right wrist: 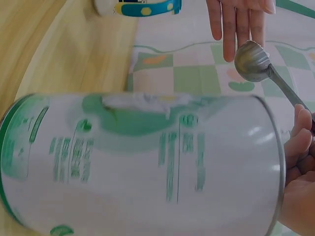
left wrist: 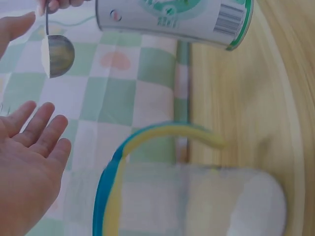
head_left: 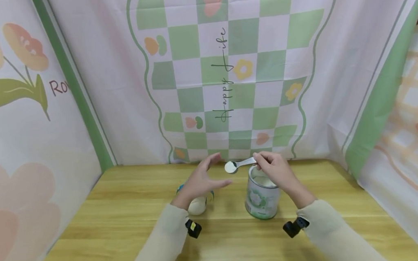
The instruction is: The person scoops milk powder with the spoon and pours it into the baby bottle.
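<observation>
My right hand (head_left: 276,172) pinches the handle of a metal measuring spoon (head_left: 231,167) heaped with white powder, held up left of an open tin (head_left: 262,200). That tin is white and green, and pale powder shows inside it. Facing the spoon, my left hand (head_left: 202,179) has its fingers spread and touches nothing. Below the left wrist stands a clear bottle (head_left: 197,206) with blue-and-yellow handles, partly hidden by the arm; its lower part looks whitish in the left wrist view. The metal bowl of the spoon (right wrist: 252,61) hangs near the left fingertips in the right wrist view.
Tin and bottle stand on a wood-grain table (head_left: 127,219). Behind its back edge hangs a green-and-white checked cloth (head_left: 216,85), with printed curtains (head_left: 28,132) at the sides. A small black camera (head_left: 193,228) is strapped to the left wrist, another (head_left: 294,227) to the right.
</observation>
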Demonstrator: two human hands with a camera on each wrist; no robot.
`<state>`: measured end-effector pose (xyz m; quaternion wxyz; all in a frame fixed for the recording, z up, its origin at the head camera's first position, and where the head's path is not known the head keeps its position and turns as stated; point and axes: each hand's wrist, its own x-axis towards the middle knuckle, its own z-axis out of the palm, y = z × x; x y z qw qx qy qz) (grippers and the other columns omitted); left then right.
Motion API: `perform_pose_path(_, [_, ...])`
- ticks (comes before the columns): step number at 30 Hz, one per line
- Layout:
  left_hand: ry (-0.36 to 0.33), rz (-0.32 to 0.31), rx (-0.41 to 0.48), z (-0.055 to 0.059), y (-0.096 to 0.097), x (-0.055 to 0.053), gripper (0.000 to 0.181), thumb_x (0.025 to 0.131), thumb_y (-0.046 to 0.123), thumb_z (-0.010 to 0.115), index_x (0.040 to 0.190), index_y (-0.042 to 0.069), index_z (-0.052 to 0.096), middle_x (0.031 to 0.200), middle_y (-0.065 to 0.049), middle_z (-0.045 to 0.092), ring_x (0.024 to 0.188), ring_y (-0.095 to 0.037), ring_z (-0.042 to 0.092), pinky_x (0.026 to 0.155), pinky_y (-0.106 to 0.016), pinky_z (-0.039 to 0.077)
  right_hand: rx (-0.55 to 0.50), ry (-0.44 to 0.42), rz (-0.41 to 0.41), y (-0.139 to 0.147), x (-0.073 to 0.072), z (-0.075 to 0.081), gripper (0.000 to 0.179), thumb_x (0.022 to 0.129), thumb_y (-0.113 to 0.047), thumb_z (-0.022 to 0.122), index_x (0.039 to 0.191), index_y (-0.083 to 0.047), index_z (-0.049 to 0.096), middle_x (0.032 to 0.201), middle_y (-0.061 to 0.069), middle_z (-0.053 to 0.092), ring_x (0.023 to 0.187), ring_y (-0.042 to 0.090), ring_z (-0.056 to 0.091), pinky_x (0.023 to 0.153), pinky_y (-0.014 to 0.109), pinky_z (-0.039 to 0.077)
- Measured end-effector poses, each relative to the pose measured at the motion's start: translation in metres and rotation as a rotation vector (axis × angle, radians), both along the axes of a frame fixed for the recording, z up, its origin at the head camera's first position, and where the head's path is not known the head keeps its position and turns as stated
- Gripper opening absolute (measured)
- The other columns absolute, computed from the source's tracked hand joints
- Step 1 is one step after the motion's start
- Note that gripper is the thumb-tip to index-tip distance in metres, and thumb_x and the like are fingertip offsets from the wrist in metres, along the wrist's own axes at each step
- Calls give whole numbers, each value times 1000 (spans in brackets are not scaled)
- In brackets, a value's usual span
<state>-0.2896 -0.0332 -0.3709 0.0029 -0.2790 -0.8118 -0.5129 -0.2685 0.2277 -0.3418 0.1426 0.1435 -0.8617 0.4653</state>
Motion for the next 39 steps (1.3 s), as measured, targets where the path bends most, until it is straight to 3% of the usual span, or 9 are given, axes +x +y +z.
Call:
perform_pose_path(7, [-5, 39, 21, 0, -21, 0, 89, 82, 34, 85, 155, 16, 36, 153, -2, 42, 141, -19, 36, 117, -38, 25, 0, 7, 40, -19, -3, 3, 36, 106, -33, 52, 88, -7, 68, 81, 11, 65, 67, 19, 52, 62, 29, 43])
perform_pose_path(13, [-25, 64, 24, -4, -37, 2, 93, 81, 39, 86, 155, 17, 36, 155, -2, 40, 143, -24, 34, 115, -45, 28, 26, -12, 50, -34, -5, 1, 36, 106, -35, 52, 93, -7, 70, 84, 8, 67, 70, 20, 55, 61, 31, 45])
perform_pose_path(18, [-40, 85, 20, -9, -51, 2, 93, 79, 43, 86, 154, 20, 37, 155, -2, 40, 143, -23, 33, 117, -45, 24, 43, -2, 62, -43, -6, -1, 35, 106, -36, 52, 96, -8, 71, 83, 6, 67, 68, 20, 53, 60, 31, 44])
perform_pose_path(25, [-56, 99, 20, -22, -68, 1, 87, 82, 41, 84, 154, 23, 37, 154, 0, 42, 143, -25, 34, 117, -51, 24, 29, -26, 80, -57, -7, -2, 34, 106, -35, 52, 92, -10, 71, 86, 12, 68, 60, 19, 45, 54, 31, 40])
perform_pose_path(33, [-113, 143, 15, -40, -80, 1, 93, 78, 45, 86, 153, 17, 39, 152, -4, 44, 142, -30, 35, 113, -56, 29, 31, 54, 132, -72, -10, -8, 35, 106, -33, 53, 81, -13, 68, 74, 0, 63, 55, 18, 45, 50, 29, 39])
perform_pose_path(39, [-160, 178, -12, -51, -82, 2, 91, 78, 46, 86, 152, 18, 42, 151, 0, 45, 140, -30, 38, 111, -55, 33, 30, 95, 160, -80, -11, -11, 33, 106, -30, 53, 84, -13, 70, 72, -1, 62, 53, 18, 46, 49, 30, 40])
